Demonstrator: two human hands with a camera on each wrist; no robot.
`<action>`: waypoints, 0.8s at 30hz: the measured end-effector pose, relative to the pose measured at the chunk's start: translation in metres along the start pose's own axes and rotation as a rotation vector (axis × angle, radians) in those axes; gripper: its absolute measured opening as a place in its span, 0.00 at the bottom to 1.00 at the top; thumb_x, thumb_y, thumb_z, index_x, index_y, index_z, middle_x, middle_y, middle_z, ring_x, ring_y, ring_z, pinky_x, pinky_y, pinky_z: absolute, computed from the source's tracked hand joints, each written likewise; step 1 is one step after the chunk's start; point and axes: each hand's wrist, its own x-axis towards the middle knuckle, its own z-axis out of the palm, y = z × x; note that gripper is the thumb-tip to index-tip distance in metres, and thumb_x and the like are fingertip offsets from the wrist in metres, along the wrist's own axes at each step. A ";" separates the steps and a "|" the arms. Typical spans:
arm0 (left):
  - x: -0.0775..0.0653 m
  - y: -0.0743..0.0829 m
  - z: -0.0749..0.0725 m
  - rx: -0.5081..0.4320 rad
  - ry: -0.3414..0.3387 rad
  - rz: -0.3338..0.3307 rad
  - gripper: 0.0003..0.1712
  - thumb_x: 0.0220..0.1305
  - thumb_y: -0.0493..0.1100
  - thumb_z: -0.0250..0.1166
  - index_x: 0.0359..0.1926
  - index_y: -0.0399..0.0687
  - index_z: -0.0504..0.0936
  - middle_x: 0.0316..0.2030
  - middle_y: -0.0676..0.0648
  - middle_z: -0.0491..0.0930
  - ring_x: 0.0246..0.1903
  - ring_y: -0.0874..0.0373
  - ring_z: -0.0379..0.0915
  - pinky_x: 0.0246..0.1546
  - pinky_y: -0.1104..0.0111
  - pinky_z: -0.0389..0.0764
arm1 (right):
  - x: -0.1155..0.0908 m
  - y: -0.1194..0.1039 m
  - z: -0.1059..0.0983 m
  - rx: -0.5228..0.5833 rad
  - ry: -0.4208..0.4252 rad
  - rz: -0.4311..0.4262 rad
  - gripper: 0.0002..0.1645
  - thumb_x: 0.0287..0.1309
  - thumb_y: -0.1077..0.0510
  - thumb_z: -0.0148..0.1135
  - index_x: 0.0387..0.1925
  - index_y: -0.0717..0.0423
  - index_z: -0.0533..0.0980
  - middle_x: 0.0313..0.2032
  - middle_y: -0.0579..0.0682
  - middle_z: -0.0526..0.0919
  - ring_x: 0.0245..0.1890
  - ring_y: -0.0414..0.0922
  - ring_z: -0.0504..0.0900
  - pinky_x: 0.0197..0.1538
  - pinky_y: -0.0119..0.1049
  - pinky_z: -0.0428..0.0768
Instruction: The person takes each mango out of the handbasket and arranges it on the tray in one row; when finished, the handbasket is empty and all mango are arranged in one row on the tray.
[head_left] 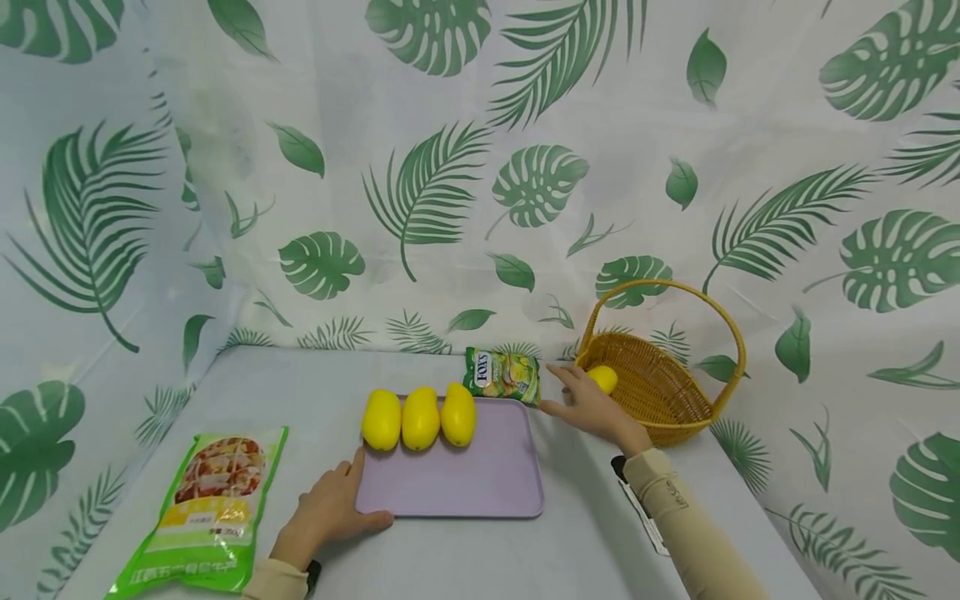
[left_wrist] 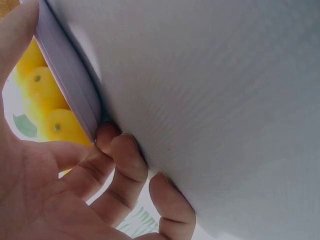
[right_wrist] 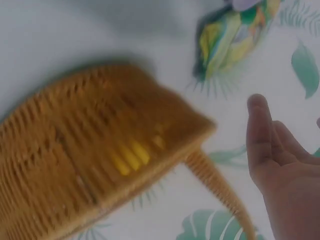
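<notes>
My left hand (head_left: pixel 330 504) holds the lilac tray (head_left: pixel 480 487) at its near left corner, thumb at the front edge and curled fingers along the left side. In the left wrist view, its fingertips (left_wrist: pixel 131 150) rest close to the table beside the tray's rim. Three oblong yellow fruits (head_left: pixel 420 418) lie side by side on the tray's far left part. My right hand (head_left: pixel 592 408), fingers extended and holding nothing, is left of the wicker basket (head_left: pixel 663 429). Another yellow fruit (head_left: pixel 603 378) is inside the basket, partly hidden by that hand in the head view.
A green FOX'S candy bag (head_left: pixel 504 375) lies behind the tray, near its far right edge. On the left is a large green food packet (head_left: pixel 206 508). A flat white object (head_left: pixel 643 517) lies beneath the right forearm. Leaf-patterned cloth (head_left: pixel 450 192) rises behind the table.
</notes>
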 end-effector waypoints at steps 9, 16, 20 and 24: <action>0.000 0.000 0.002 0.011 -0.003 -0.004 0.70 0.44 0.72 0.75 0.76 0.34 0.57 0.63 0.29 0.72 0.60 0.33 0.73 0.48 0.25 0.71 | -0.001 0.030 -0.027 -0.045 0.064 0.083 0.47 0.67 0.36 0.57 0.77 0.57 0.57 0.73 0.69 0.58 0.71 0.69 0.62 0.67 0.69 0.67; 0.001 -0.001 0.002 0.018 -0.002 -0.004 0.70 0.44 0.72 0.75 0.76 0.35 0.57 0.64 0.29 0.72 0.60 0.33 0.73 0.48 0.26 0.72 | 0.001 0.057 -0.046 -0.083 0.039 0.162 0.48 0.70 0.36 0.53 0.77 0.62 0.54 0.74 0.74 0.51 0.73 0.73 0.54 0.70 0.72 0.59; 0.001 -0.001 0.002 0.015 -0.003 -0.005 0.70 0.44 0.72 0.75 0.76 0.35 0.56 0.64 0.29 0.71 0.60 0.33 0.72 0.48 0.26 0.72 | 0.003 0.069 -0.052 -0.110 0.013 0.182 0.48 0.70 0.35 0.52 0.77 0.62 0.54 0.74 0.76 0.51 0.72 0.75 0.54 0.69 0.73 0.59; 0.001 -0.002 0.003 0.013 0.002 -0.001 0.70 0.44 0.72 0.75 0.76 0.35 0.56 0.64 0.29 0.71 0.60 0.33 0.73 0.48 0.26 0.72 | 0.005 0.076 -0.058 -0.120 -0.017 0.207 0.48 0.70 0.33 0.51 0.77 0.60 0.54 0.74 0.75 0.50 0.73 0.74 0.52 0.69 0.74 0.58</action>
